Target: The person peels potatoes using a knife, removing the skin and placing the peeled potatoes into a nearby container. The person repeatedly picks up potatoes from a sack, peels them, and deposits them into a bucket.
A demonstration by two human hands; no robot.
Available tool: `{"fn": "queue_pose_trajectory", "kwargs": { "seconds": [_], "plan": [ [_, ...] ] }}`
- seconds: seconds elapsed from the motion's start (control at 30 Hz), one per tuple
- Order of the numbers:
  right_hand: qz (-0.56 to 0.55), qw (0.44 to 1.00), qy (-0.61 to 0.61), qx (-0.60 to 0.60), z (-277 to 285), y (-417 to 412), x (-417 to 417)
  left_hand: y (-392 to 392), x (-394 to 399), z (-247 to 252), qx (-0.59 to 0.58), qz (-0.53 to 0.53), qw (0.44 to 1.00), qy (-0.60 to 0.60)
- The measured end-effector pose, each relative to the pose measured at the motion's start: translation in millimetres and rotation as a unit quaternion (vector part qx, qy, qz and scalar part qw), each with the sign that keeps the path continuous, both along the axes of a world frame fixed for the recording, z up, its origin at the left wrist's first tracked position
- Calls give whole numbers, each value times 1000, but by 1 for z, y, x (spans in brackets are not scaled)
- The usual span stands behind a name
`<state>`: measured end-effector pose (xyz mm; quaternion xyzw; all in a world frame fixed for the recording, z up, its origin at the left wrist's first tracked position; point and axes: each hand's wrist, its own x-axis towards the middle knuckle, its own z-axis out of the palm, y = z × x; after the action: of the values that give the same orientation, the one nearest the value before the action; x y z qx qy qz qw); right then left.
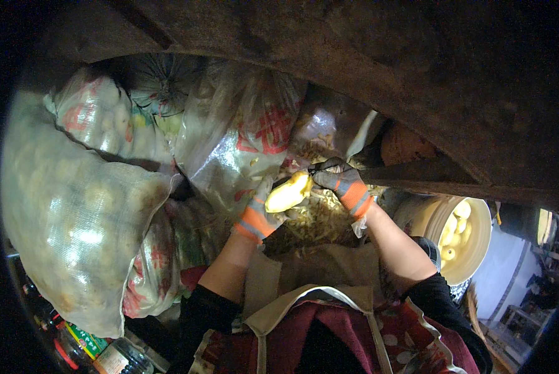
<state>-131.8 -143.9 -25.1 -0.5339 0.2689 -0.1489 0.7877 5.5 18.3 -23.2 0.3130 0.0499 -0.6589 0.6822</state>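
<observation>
A long, pale yellow peeled potato (287, 194) lies in my left hand (262, 212), with the fingers wrapped around its far side and lower end. An orange and grey work glove covers that hand. My right hand (338, 177), gloved the same way with dark soiled fingers, is closed at the potato's upper right end. Its fingers grip a small dark tool (311, 172), mostly hidden, so its exact kind cannot be told. Below both hands a heap of peelings (324, 210) lies in front of my apron (317, 266).
A cream plastic bucket (483, 238) holding several peeled potatoes (455, 233) stands to the right. Filled woven sacks (83, 210) crowd the left, with a clear plastic bag (232, 135) ahead. A dark overhanging surface (354, 56) spans the top. Jars (122, 357) sit at lower left.
</observation>
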Motion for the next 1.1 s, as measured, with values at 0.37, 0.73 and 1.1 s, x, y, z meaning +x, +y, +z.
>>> {"fn": "queue_pose_trajectory", "kwargs": {
  "seconds": [0.37, 0.73, 1.1],
  "plan": [
    [29, 995, 93, -33, 7, -10, -6, -5, 11, -4, -35, -17, 998, -43],
    [129, 987, -57, 80, 26, -7, -5, 14, 18, 15, -79, -163, 978, -105],
    [68, 995, 36, 65, 3, -4, -7, 9, 13, 2, 12, -70, 976, -203]
  ]
}}
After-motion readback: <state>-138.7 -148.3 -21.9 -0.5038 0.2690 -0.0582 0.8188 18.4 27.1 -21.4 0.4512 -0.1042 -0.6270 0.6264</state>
